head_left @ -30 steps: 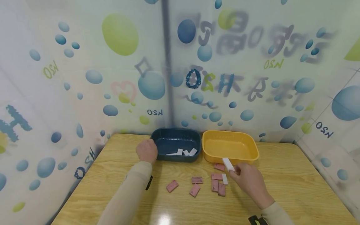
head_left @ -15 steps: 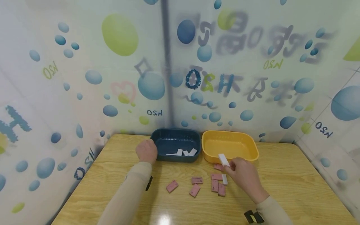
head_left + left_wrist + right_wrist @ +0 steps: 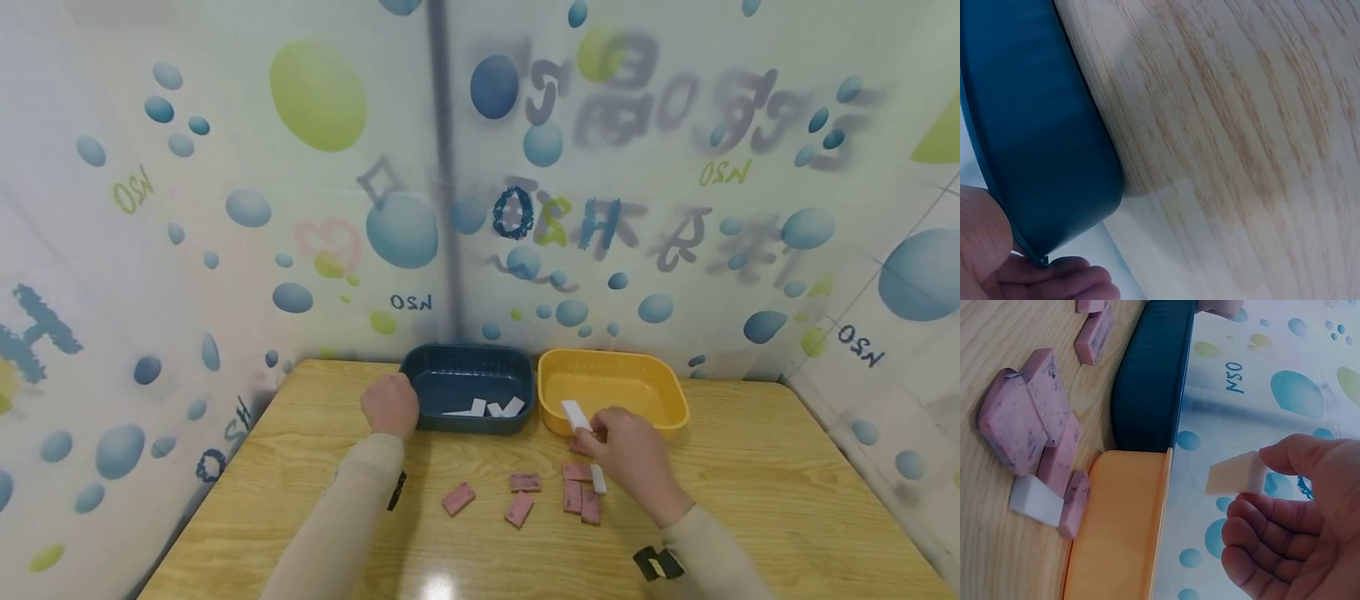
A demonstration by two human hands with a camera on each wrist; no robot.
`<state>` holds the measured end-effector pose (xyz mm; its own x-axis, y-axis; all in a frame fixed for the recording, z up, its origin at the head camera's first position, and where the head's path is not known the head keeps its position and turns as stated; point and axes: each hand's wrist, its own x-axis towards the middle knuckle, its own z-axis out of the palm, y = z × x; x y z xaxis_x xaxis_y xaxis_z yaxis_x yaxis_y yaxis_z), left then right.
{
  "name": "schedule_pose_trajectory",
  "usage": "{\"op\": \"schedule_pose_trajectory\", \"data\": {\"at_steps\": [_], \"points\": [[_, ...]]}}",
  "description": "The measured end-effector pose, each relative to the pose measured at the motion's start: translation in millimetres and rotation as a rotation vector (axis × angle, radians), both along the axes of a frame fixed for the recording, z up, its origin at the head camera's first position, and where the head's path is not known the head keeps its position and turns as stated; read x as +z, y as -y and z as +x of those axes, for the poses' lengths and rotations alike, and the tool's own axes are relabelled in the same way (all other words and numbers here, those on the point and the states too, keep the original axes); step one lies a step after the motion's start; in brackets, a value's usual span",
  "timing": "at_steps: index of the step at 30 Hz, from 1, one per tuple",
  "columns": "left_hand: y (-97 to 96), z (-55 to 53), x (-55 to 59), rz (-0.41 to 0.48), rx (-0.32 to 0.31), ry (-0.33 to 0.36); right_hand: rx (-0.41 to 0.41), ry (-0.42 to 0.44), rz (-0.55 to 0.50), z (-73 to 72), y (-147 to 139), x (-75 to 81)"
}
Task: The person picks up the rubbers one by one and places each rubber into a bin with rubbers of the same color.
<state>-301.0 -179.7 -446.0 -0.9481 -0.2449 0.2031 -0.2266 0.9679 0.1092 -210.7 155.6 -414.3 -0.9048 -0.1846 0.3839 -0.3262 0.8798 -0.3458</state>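
My left hand (image 3: 391, 406) grips the rim of the dark blue basin (image 3: 472, 423) at its left side. In the left wrist view the thumb and fingers (image 3: 1060, 284) close round the corner of that rim. Several white blocks (image 3: 513, 407) lie inside the blue basin. My right hand (image 3: 633, 450) pinches a white rectangular block (image 3: 1235, 475) between thumb and forefinger, just above the near rim of the yellow basin (image 3: 551, 408). Below it on the table are several pink blocks (image 3: 591, 506) with dark marks and one white block (image 3: 597, 479) among them.
The two basins stand side by side at the back of the wooden table (image 3: 300, 517). More pink blocks (image 3: 458, 498) lie left of the cluster. A patterned curtain (image 3: 600, 250) rises right behind the table.
My right hand has moved left and slightly away from me with the white block, from the yellow basin's middle toward its left end. My left hand has stayed on the blue basin.
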Motion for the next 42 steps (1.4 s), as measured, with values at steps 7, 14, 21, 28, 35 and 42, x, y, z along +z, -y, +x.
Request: {"op": "schedule_pose_trajectory", "data": {"at_steps": [7,14,21,28,35,42], "points": [[-0.6,0.7,0.1,0.003,0.004,-0.001,0.031,-0.032,-0.002,-10.0,12.4,0.1],[-1.0,1.6,1.4,-0.004,-0.003,0.010,0.052,-0.040,-0.010,-21.4,22.4,-2.5],[-0.7,1.7,0.7,-0.005,-0.004,0.004,0.066,-0.009,0.012,-28.1,33.8,2.6],[-1.2,0.0,1.4,-0.003,0.005,-0.004,0.065,0.013,0.027,-39.5,42.3,2.3],[0.2,-0.6,-0.8,0.004,0.001,-0.011,0.068,0.036,0.077,-50.5,49.7,5.7],[0.9,-0.2,-1.0,0.011,-0.008,-0.025,0.083,0.013,0.150,-60.8,52.0,5.9]]}}
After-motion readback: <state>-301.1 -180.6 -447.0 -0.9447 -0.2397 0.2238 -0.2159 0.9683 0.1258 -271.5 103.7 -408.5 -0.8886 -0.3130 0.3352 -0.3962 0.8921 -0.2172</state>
